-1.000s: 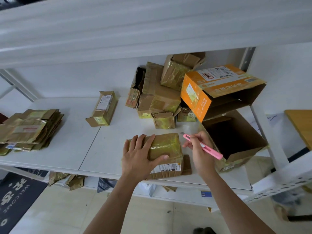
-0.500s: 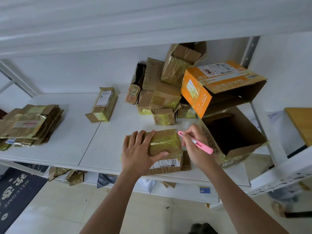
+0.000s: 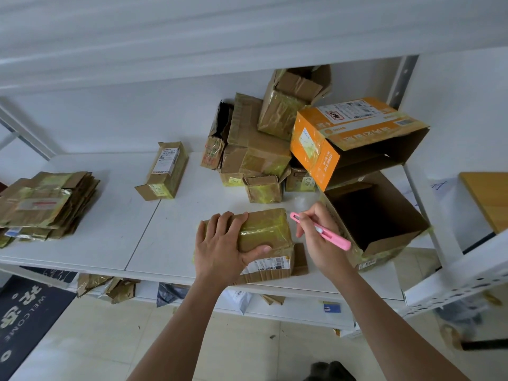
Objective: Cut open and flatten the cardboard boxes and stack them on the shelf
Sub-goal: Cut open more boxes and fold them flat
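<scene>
A small taped cardboard box (image 3: 265, 229) lies at the front of the white shelf (image 3: 115, 215). My left hand (image 3: 222, 247) rests flat on its left half, thumb along the near side. My right hand (image 3: 319, 237) grips a pink cutter (image 3: 321, 231) like a pen; the cutter's tip sits just off the box's upper right corner. A pile of flattened boxes (image 3: 41, 204) lies at the shelf's left end.
A heap of unopened and torn boxes (image 3: 255, 152) sits at the back. An orange box (image 3: 354, 138) leans over an open brown box (image 3: 376, 215) on the right. One small labelled box (image 3: 165, 171) stands alone mid-shelf. Scraps lie on the lower shelf (image 3: 110, 287).
My right hand has drawn the pink cutter slightly left, towards the box's top right corner. My left hand stays on the box. The view has shifted a little.
</scene>
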Tool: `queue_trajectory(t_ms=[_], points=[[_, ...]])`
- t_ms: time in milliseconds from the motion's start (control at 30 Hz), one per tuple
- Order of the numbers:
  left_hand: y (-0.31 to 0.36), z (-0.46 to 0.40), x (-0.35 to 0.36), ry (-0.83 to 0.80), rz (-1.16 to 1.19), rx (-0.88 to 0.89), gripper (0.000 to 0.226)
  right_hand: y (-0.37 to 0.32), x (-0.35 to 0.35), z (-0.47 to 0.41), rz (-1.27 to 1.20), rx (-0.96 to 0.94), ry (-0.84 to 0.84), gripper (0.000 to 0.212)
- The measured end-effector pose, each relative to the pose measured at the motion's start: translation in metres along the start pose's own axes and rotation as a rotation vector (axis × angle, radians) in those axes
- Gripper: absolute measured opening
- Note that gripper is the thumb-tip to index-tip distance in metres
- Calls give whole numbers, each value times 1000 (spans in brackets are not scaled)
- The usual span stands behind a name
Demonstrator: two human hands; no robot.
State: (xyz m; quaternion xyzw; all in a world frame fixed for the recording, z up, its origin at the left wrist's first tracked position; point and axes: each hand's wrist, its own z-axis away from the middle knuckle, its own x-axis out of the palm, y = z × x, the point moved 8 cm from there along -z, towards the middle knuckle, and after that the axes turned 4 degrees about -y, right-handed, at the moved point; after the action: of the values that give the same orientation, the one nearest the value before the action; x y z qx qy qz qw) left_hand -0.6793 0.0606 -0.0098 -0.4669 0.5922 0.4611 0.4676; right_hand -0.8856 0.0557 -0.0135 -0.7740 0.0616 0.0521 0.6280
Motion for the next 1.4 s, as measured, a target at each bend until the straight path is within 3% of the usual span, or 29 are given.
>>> queue_trajectory(t_ms=[767, 1267, 1400], points=[[0, 3, 4, -29, 29, 7, 93, 4, 1, 30, 28, -16, -150, 21], [1, 7, -1, -26, 64, 35, 92, -16, -6, 47, 126, -111, -131, 21], [0, 3, -2, -27, 77, 18, 95, -10, -3, 57, 51, -61, -171, 22]])
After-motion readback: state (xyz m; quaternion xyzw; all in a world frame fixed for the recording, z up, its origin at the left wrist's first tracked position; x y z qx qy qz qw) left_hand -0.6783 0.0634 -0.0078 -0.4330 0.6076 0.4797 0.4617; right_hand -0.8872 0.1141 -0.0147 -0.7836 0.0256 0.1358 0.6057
